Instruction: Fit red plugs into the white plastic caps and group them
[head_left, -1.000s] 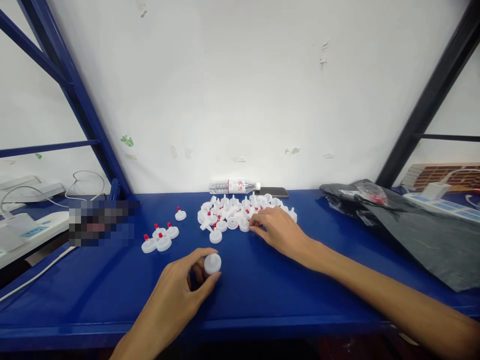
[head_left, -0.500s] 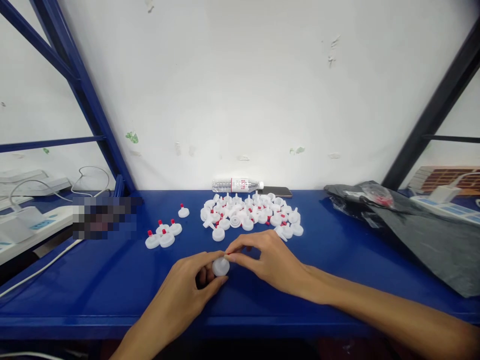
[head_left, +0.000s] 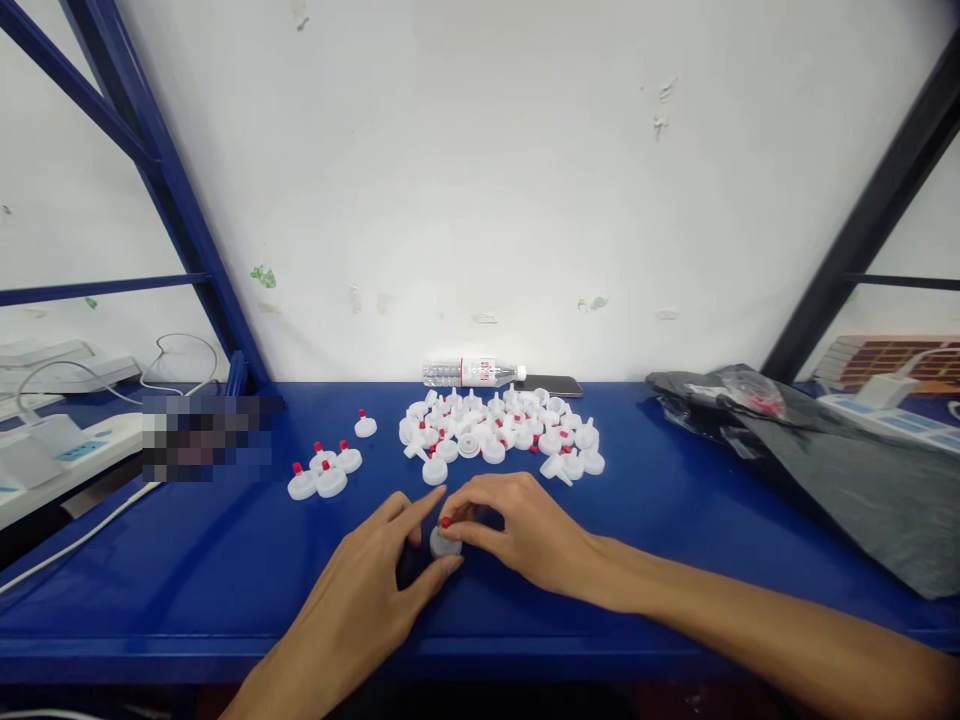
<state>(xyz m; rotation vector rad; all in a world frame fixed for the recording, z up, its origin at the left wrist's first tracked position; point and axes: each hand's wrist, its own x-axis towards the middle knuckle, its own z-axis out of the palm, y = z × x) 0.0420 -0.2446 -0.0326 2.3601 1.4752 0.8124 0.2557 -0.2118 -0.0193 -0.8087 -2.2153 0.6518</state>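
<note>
My left hand (head_left: 367,590) grips a white plastic cap (head_left: 445,542) between thumb and fingers, low over the blue table (head_left: 225,580). My right hand (head_left: 517,530) pinches a small red plug (head_left: 445,522) onto the top of that cap. Behind my hands lies a heap of white caps and red plugs (head_left: 499,435). To the left stand several caps with red plugs fitted (head_left: 324,472), and one more (head_left: 365,425) sits apart.
A clear water bottle (head_left: 472,373) lies by the wall with a dark phone (head_left: 551,384) beside it. A black plastic bag (head_left: 825,460) covers the right side. Power strips and cables (head_left: 52,440) sit at the left, beside a blue frame post (head_left: 172,210).
My right hand left the heap and came back to my left hand. A red plug now sits on the cap that my left hand has held throughout.
</note>
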